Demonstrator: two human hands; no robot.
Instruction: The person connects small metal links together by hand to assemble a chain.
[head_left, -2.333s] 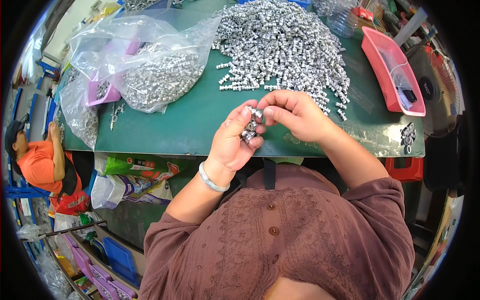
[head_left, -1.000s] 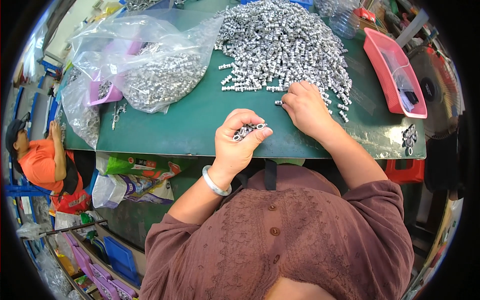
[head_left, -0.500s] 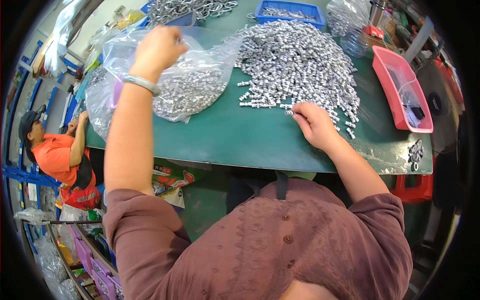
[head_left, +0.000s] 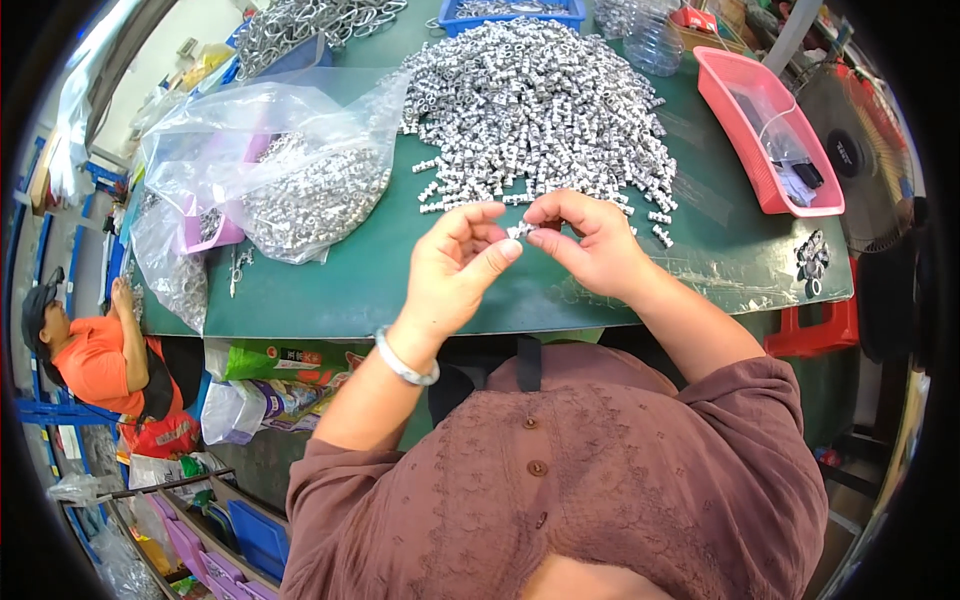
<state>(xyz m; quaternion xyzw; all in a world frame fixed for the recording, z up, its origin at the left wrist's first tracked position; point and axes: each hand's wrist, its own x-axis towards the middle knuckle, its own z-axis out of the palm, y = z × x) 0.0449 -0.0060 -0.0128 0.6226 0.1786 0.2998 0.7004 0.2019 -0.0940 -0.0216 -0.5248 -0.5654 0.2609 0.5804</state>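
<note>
Right hand point(head_left: 595, 250), frame centre: thumb and forefinger are pinching a small metal piece point(head_left: 519, 230). Left hand point(head_left: 450, 270) is meeting it from the left, fingers curling, thumb tip coming up against the piece; whether that hand is gripping, I cannot tell.

Change I am noting: half a second ago the left hand was over the clear plastic bag point(head_left: 330, 190), upper left; now it is back at centre beside the right, which is no longer lying at the heap's lower edge.

The piece is showing silvery and bright, the fingertips covering much of it. It is sitting just below the heap of metal parts point(head_left: 540, 110), upper centre, whose short ribbed cylinders are spilling loosely toward me across the green table point(head_left: 400, 290).

Farther out: a pink basket point(head_left: 730, 125) is standing upper right, dark rings point(head_left: 812, 260) are lying below it, and a co-worker in orange point(head_left: 100, 360) is working at far left.
</note>
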